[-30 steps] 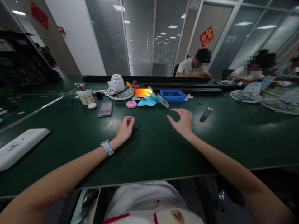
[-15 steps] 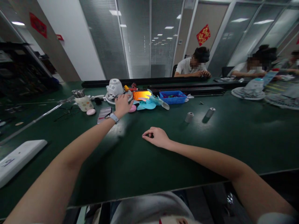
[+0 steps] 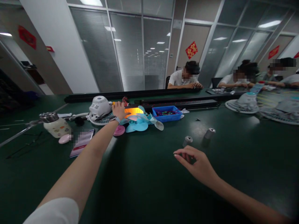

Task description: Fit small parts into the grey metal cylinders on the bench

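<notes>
**Two Hands Busy on a Big Green Table**

Green and wide, the table (image 3: 144,186) fills most of the room, with glass walls and grey blinds behind it. Three other people sit at the far side, bent over their own work.

One arm stretches far out to the left. That left hand (image 3: 119,109), with a watch (image 3: 115,118) on its wrist, rests on a pile of fan parts. Its fingers look curled down over an orange piece (image 3: 133,111), but the pile hides what they grip, so I cannot tell if they hold anything. Just beside the hand sits a white fan motor housing (image 3: 100,105) on a round white fan grille (image 3: 99,119). On the other side lies a light blue fan blade (image 3: 140,123). A pink round cap (image 3: 119,130) lies near the wrist.

Closer in, the right hand (image 3: 198,165) hovers low over the table. Its fingers are loosely spread and bent, and they pinch nothing. Two small metal cylinders (image 3: 187,140) (image 3: 208,133) stand just past the fingertips, close but not touching.

A blue tray (image 3: 167,113) of little bits sits behind the blade. Far left stand a white jar with a metal lid (image 3: 55,125), a pink oval thing (image 3: 63,138) and a flat card (image 3: 81,142).
</notes>
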Available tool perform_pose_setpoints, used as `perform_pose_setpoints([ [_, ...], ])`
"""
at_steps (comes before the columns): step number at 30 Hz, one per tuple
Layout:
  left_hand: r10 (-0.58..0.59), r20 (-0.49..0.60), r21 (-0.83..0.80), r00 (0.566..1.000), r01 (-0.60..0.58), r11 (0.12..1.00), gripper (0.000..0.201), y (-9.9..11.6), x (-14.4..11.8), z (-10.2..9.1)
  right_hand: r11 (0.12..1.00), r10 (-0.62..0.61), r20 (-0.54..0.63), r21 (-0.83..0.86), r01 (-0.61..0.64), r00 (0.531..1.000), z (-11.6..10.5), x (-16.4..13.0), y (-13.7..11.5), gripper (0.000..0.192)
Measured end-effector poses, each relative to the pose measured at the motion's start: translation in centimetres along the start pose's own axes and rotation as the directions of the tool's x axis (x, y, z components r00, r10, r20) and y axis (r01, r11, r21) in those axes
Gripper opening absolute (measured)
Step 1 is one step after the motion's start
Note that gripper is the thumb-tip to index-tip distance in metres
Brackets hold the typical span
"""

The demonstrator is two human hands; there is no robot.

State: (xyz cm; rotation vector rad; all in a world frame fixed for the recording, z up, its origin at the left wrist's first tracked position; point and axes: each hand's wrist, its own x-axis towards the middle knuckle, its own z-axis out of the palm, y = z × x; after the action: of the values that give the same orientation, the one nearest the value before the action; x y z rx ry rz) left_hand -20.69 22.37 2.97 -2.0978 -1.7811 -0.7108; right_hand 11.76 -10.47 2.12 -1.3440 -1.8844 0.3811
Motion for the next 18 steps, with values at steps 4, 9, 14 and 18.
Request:
perform_pose_setpoints([
  [4,-0.025,-0.016,-0.028,1.000,0.024,0.999,0.058,-1.7,-1.1,-2.1,1.000,-0.003,-0.100,0.001,0.003,0.995,-1.5,-0.7,0.9,0.015],
  [9,-0.052,-0.095,0.014,0.994,0.054,0.998,0.055,-4.0,-3.7,-8.0,0.995,-0.051,-0.200,-0.098,0.032,0.978,-2.2,-0.7,2.4,0.018],
  [14,-0.117,-0.177,-0.088,0.977,0.103,0.991,0.051,-3.6,-10.2,-11.4,0.977,-0.083,-0.374,-0.213,0.001,0.924,-2.0,0.0,5.1,0.024],
  [18,-0.098,-0.126,-0.248,0.987,0.064,0.967,0.046,-1.4,-19.0,-11.9,0.962,-0.074,-0.453,-0.266,-0.056,0.888,-1.8,0.3,6.5,0.028],
])
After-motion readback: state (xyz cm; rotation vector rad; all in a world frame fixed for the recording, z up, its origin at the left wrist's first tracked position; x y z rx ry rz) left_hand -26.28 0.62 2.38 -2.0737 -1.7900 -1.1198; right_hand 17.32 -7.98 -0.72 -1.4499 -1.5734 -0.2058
